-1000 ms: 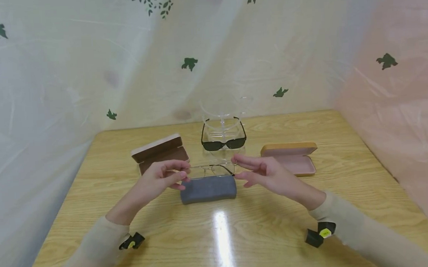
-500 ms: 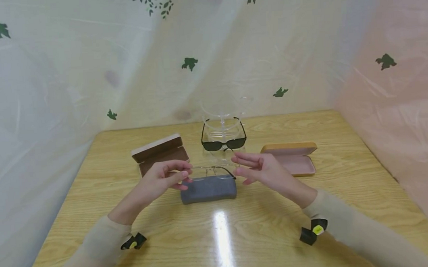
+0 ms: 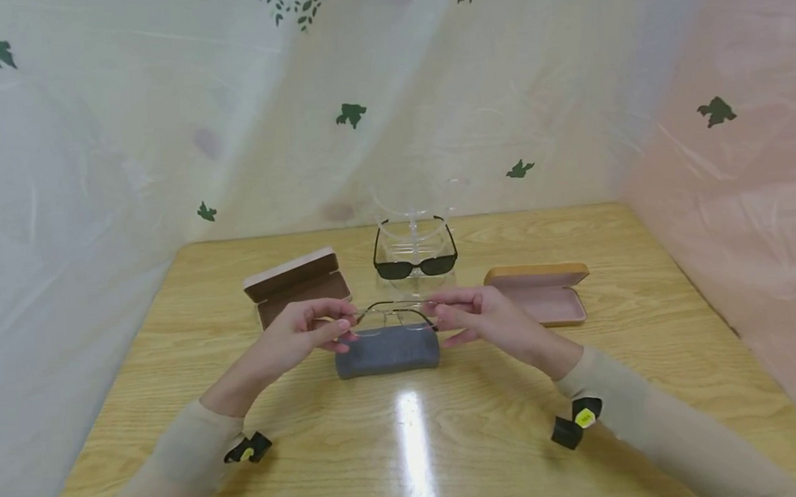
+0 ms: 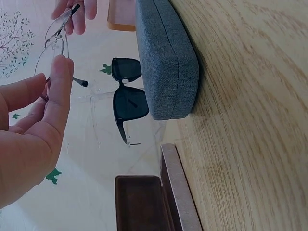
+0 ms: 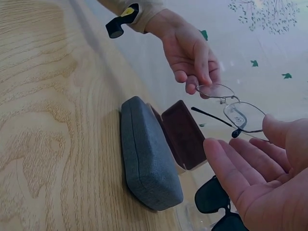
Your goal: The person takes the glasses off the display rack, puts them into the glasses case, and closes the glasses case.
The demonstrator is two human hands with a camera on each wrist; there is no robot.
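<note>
A pair of thin metal-rimmed eyeglasses [image 3: 393, 313] is held level in the air between both hands. My left hand [image 3: 301, 330] pinches their left end with thumb and fingers. At the opposite end, my right hand [image 3: 493, 322] holds the frame near the hinge; in the right wrist view its thumb lies on the rim [image 5: 257, 130] while the other fingers stretch out below. Both dark-tipped temples lie across behind the lenses. Just under the eyeglasses, a grey-blue fabric glasses case [image 3: 386, 353] rests closed on the table.
Behind, a clear display stand [image 3: 414, 236] carries black sunglasses [image 3: 417, 268]. An open case with brown lining [image 3: 291, 276] lies on the left. To the right is an open orange case [image 3: 536, 273] with pink lining. Printed curtains [image 3: 389, 76] border the wooden table [image 3: 314, 448].
The right-hand temple, which pointed away half a second ago, has swung inward behind the lenses. My right hand has shifted slightly left; the left hand has barely moved.
</note>
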